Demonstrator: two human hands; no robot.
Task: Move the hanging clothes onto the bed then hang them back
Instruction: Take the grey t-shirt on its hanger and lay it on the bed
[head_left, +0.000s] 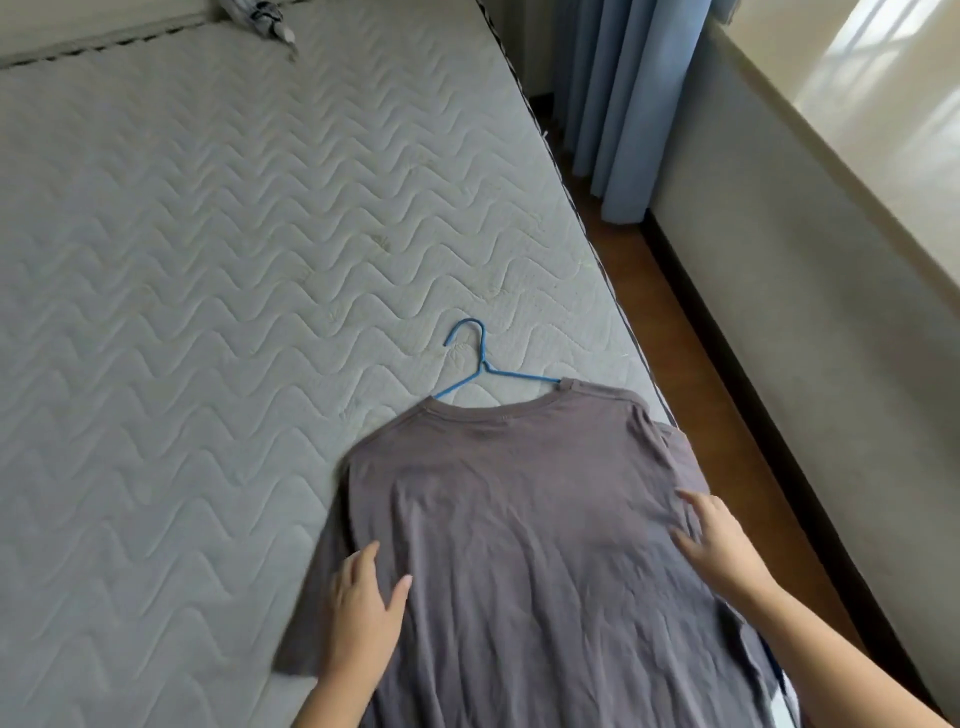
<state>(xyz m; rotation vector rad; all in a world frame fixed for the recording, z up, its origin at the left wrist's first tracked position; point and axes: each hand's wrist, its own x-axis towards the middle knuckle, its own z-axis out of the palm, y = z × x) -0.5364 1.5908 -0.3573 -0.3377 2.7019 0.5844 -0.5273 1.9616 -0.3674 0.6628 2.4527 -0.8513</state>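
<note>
1. T-shirt (519, 519), grey-brown and creased, lay spread flat in the lower middle of the frame; its collar pointed toward the top of the frame and its hem ran out past the bottom edge; its right sleeve reached the edge of the bed (208, 260).
2. Blue wire hanger (480, 364) lay just above the collar at centre frame; its hook and neck were bare on the quilted mattress, while both of its arms ran into the neck opening and were hidden by the cloth.
3. Left hand (363, 613) rested at lower centre-left, palm down on the shirt beside the left sleeve; its fingers were straight and its thumb spread wide; it gripped nothing.
4. Right hand (722, 540) rested at lower right on the shirt's right side, near the sleeve; its fingers were stretched out and slightly apart, lying on the cloth without pinching it.
5. Patterned cloth (260, 15) lay on the bed at the upper left of the frame, partly cut off by the top edge.
6. Blue curtain (623, 104) hung at upper centre-right, down to the brown floor (691, 332) that ran beside the bed; a pale wall (805, 312) and a sunlit sill (883, 104) filled the upper right.
</note>
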